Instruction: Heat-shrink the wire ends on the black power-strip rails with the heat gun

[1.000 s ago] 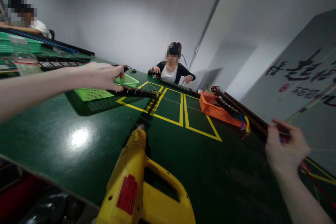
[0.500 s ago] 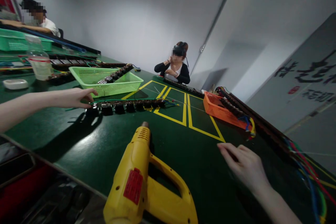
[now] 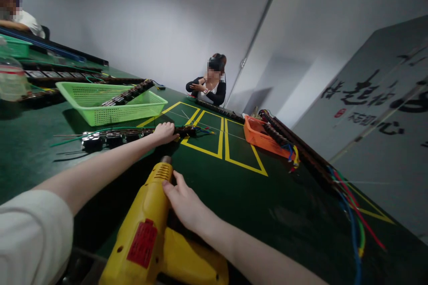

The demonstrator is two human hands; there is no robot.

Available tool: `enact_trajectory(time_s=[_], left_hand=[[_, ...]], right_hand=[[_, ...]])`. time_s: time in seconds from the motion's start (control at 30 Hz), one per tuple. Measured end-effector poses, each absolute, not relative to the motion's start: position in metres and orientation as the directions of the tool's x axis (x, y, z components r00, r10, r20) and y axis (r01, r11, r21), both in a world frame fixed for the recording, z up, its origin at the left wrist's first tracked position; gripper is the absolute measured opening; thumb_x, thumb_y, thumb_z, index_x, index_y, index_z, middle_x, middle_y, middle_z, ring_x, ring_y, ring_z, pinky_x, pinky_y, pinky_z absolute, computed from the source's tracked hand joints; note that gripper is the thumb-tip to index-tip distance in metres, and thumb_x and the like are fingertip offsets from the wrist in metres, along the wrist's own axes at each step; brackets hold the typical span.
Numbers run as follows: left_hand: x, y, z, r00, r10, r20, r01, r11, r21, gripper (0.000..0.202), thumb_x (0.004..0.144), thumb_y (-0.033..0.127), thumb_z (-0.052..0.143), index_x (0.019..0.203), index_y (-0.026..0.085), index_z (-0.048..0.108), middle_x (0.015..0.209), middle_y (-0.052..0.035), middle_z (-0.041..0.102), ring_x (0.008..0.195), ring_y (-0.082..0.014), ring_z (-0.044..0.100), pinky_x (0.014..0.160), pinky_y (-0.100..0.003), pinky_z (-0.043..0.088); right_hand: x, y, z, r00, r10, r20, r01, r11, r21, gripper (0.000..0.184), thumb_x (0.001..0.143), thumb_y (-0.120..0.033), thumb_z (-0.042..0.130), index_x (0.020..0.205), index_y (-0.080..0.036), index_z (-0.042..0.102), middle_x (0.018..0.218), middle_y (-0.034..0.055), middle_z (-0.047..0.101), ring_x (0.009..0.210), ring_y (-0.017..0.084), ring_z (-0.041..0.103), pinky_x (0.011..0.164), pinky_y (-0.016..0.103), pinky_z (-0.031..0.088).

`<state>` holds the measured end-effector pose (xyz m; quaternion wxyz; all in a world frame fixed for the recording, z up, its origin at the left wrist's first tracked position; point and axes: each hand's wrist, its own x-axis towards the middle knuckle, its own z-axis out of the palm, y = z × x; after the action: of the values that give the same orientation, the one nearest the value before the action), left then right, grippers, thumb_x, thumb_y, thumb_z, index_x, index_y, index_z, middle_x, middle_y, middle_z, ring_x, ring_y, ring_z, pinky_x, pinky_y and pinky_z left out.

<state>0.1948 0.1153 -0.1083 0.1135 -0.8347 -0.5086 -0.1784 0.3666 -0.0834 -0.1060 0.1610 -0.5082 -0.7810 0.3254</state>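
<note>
A long strip of dark, shiny blocks with wires [image 3: 112,136] lies across the green table. My left hand [image 3: 165,133] is closed over it towards its right end, fingers curled and partly hidden. A yellow heat gun [image 3: 147,218] with a red label lies nearer to me, its metal nozzle pointing away. Against the right side of its barrel, just behind the nozzle, is my right hand [image 3: 185,202]. The thumb overlaps the barrel and the fingers reach along its far side, closed on it. My right forearm crosses above the heat gun's handle.
A light green basket [image 3: 130,113] with another strip stands beyond my left hand. Yellow tape outlines [image 3: 222,142] mark the table. An orange basket [image 3: 267,142] and loose wires [image 3: 356,213] lie right. A bottle [image 3: 11,75] stands left; a co-worker [image 3: 207,89] sits opposite.
My left hand has moved right along the strip from its left end. My right hand has come left from the bare table to the heat gun. The view has turned slightly right.
</note>
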Motion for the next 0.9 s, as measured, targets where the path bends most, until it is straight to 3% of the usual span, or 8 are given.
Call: enact_trajectory(time_s=[0.13, 0.33, 0.5, 0.6, 0.77, 0.9], left_hand=[[0.184, 0.106, -0.112, 0.406, 0.827, 0.388, 0.904, -0.425, -0.040, 0.064, 0.094, 0.053, 0.015, 0.097, 0.001, 0.052, 0.087, -0.0139, 0.060, 0.071, -0.0150, 0.056, 0.061, -0.026, 0.036], [0.161, 0.078, -0.113, 0.511, 0.776, 0.369, 0.850, -0.521, -0.082, 0.048, 0.092, 0.053, 0.034, 0.096, 0.009, 0.053, 0.089, -0.0099, 0.060, 0.074, -0.0168, 0.056, 0.067, -0.027, 0.040], [0.133, 0.063, -0.115, 0.649, 0.694, 0.313, 0.749, -0.656, -0.098, 0.039, 0.093, 0.043, 0.040, 0.113, 0.011, 0.049, 0.106, -0.0098, 0.060, 0.093, -0.0197, 0.058, 0.081, -0.029, 0.043], [0.121, 0.057, -0.117, 0.669, 0.675, 0.310, 0.727, -0.682, -0.082, 0.041, 0.092, 0.042, 0.040, 0.118, 0.011, 0.046, 0.111, -0.0112, 0.059, 0.100, -0.0213, 0.057, 0.086, -0.030, 0.043], [0.127, 0.053, -0.113, 0.660, 0.684, 0.311, 0.734, -0.676, -0.070, 0.036, 0.093, 0.042, 0.038, 0.112, 0.013, 0.048, 0.102, -0.0099, 0.060, 0.092, -0.0221, 0.059, 0.079, -0.032, 0.045], [0.168, 0.051, -0.107, 0.633, 0.623, 0.460, 0.715, -0.698, -0.038, 0.034, 0.093, 0.039, 0.035, 0.114, 0.014, 0.044, 0.110, -0.0105, 0.056, 0.099, -0.0226, 0.057, 0.083, -0.035, 0.045]], right_hand=[[0.378, -0.093, -0.100, -0.467, 0.879, -0.102, 0.646, 0.260, -0.717, 0.075, 0.088, -0.066, 0.018, 0.146, -0.019, 0.014, 0.121, 0.0138, 0.058, 0.107, 0.027, 0.057, 0.088, 0.042, 0.042], [0.416, -0.094, -0.091, -0.510, 0.856, -0.088, 0.588, 0.273, -0.761, 0.073, 0.089, -0.064, 0.023, 0.145, -0.017, 0.019, 0.129, 0.0133, 0.053, 0.116, 0.025, 0.051, 0.095, 0.039, 0.039], [0.472, -0.081, -0.095, -0.498, 0.864, -0.068, 0.606, 0.291, -0.741, 0.070, 0.089, -0.061, 0.031, 0.142, -0.015, 0.026, 0.144, 0.0112, 0.034, 0.129, 0.024, 0.038, 0.107, 0.041, 0.027], [0.496, -0.074, -0.097, -0.464, 0.883, -0.066, 0.624, 0.273, -0.732, 0.067, 0.090, -0.059, 0.030, 0.141, -0.015, 0.029, 0.143, 0.0120, 0.036, 0.127, 0.024, 0.041, 0.105, 0.044, 0.029], [0.506, -0.070, -0.095, -0.405, 0.911, -0.072, 0.634, 0.223, -0.740, 0.063, 0.092, -0.057, 0.027, 0.142, -0.020, 0.025, 0.138, 0.0101, 0.044, 0.122, 0.024, 0.046, 0.102, 0.045, 0.033], [0.504, -0.071, -0.096, -0.397, 0.915, -0.077, 0.628, 0.210, -0.750, 0.064, 0.091, -0.059, 0.027, 0.143, -0.021, 0.023, 0.141, 0.0086, 0.041, 0.124, 0.024, 0.043, 0.103, 0.043, 0.032]])
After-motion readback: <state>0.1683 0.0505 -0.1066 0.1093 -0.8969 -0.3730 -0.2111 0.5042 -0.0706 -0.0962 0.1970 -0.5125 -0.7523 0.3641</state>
